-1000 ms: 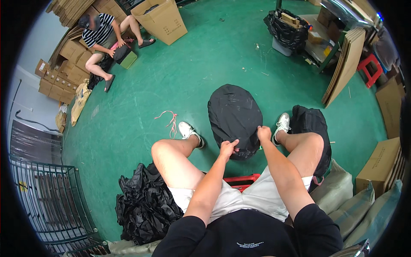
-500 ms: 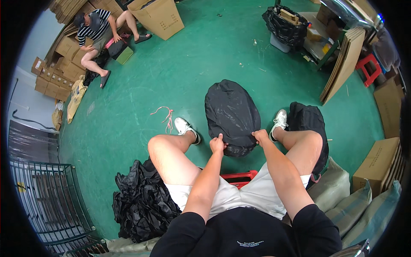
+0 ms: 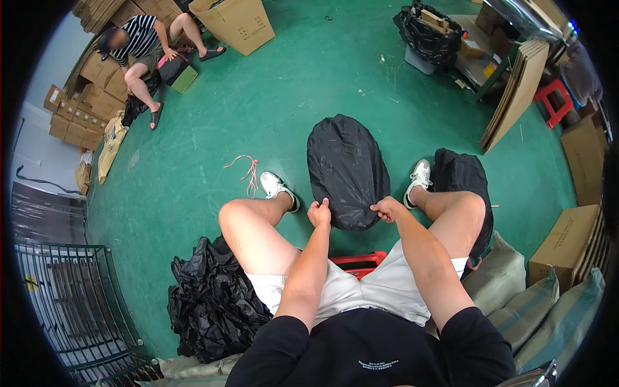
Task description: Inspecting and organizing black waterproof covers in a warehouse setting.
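A large oval black fabric cover (image 3: 345,161), wrapped round something bulky, stands on the green floor between my feet. What is inside it cannot be seen. On its near left edge my left hand (image 3: 319,212) is closed, pinching the cloth between thumb and fingers. My right hand (image 3: 385,209) grips the cloth at the near right edge in the same way. Creases run across the fabric between both hands. Just past my right leg, another black bag (image 3: 461,177) lies on the floor.
Crumpled black plastic (image 3: 213,300) lies by my left thigh, and pink string (image 3: 249,173) beyond my left foot. I sit on a red stool (image 3: 361,263). Woven sacks (image 3: 525,303) and cartons (image 3: 564,238) line my right. Another person (image 3: 145,45) sits at the far left.
Both hands have drawn slightly closer together along the near edge, and the cover's near side now looks smoother and more creased lengthwise. The other person has leaned slightly left.
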The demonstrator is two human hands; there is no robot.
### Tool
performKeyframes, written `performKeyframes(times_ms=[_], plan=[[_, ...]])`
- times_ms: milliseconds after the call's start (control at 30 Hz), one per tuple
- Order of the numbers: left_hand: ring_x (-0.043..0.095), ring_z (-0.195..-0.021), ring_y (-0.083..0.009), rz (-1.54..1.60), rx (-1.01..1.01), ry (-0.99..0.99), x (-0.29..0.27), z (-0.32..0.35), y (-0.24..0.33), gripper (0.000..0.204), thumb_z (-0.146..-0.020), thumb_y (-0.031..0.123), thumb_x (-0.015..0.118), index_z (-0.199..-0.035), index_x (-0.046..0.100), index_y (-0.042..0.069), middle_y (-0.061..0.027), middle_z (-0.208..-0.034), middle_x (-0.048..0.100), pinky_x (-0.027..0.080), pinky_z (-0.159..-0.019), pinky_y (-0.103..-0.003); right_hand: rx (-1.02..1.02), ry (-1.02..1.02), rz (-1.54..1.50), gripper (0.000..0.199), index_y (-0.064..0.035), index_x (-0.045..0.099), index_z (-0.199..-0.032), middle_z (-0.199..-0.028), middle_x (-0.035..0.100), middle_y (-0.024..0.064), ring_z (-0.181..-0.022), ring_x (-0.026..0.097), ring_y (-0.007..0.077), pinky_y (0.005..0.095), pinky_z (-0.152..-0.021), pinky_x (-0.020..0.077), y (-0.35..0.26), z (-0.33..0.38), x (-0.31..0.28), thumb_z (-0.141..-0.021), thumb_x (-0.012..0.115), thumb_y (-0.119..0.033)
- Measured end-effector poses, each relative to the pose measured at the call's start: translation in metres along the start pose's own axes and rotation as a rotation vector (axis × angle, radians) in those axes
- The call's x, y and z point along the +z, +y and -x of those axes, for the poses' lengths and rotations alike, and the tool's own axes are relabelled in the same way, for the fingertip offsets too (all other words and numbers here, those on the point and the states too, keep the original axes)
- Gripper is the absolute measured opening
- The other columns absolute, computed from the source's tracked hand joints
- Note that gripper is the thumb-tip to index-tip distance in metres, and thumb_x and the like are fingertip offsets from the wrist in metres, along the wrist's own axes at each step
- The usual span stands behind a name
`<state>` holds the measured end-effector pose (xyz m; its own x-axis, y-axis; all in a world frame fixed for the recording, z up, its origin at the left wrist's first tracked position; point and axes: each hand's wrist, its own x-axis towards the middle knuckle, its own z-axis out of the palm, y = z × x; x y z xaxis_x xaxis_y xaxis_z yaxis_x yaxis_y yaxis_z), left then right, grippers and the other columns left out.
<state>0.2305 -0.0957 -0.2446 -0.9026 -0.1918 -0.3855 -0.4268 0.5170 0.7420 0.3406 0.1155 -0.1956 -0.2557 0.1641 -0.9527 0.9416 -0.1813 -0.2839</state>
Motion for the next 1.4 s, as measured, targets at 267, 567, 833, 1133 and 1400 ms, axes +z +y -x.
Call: performKeyframes(times_ms=[267, 567, 833, 1133, 1400], plan=[[0.063, -0.092, -0.0312, 0.115, -0.102, -0.025, -0.004, -0.002, -0.007, 0.044, -0.076, 0.032, 0.076, -0.092, 0.061, -0.007, -0.0212, -0.097, 0.067, 0.046, -0.084, -0.039, -0.028, 0.006, 0.159, 0.044, -0.0045, 0.051, -0.059, -0.052, 0.048, 0.0074, -0.039, 0.041, 0.0167, 0.0324, -0.038, 0.0289, -0.001, 0.002, 0.016, -0.088, 0.067, -0.033], [0.048, -0.068, -0.0206, 0.302, -0.079, -0.086, 0.001, -0.017, 0.012, 0.040, -0.078, 0.033, 0.075, -0.075, 0.056, -0.003, -0.0102, -0.070, 0.055, 0.043, -0.069, -0.034, 0.014, -0.036, -0.088, 0.035, -0.0046, 0.055, -0.067, -0.055, 0.054, 0.0075, -0.042, 0.047, 0.0178, 0.0324, -0.039, 0.0306, 0.003, -0.009, -0.001, -0.090, 0.062, -0.029], [0.042, -0.126, -0.0386, -0.253, 0.467, 0.223, 0.009, -0.084, 0.102, 0.055, -0.081, 0.034, 0.069, -0.120, 0.051, 0.000, -0.0223, -0.132, 0.048, 0.034, -0.105, -0.045, 0.041, -0.127, -0.138, 0.028, -0.0031, 0.057, -0.073, -0.058, 0.057, 0.0092, -0.042, 0.049, 0.0186, 0.0332, -0.038, 0.0321, 0.002, -0.004, -0.008, -0.089, 0.064, -0.025], [0.041, -0.129, -0.0344, -1.014, 0.816, -0.374, 0.129, -0.113, 0.236, 0.059, -0.091, 0.044, 0.049, -0.129, 0.050, -0.001, -0.0184, -0.136, 0.048, 0.031, -0.108, -0.045, 0.033, -0.143, -0.197, 0.029, 0.0051, 0.061, -0.080, -0.064, 0.065, 0.0178, -0.044, 0.060, 0.0213, 0.0300, -0.038, 0.0403, 0.009, -0.001, -0.017, -0.085, 0.068, -0.023], [0.031, -0.137, -0.0333, -0.710, 1.191, -0.288, 0.186, -0.071, 0.210, 0.067, -0.093, 0.046, 0.045, -0.139, 0.038, -0.002, -0.0198, -0.145, 0.037, 0.018, -0.114, -0.047, 0.024, -0.292, -0.192, 0.032, 0.0084, 0.063, -0.082, -0.066, 0.067, 0.0189, -0.046, 0.061, 0.0228, 0.0311, -0.042, 0.0418, 0.000, 0.004, -0.007, -0.087, 0.063, -0.024]])
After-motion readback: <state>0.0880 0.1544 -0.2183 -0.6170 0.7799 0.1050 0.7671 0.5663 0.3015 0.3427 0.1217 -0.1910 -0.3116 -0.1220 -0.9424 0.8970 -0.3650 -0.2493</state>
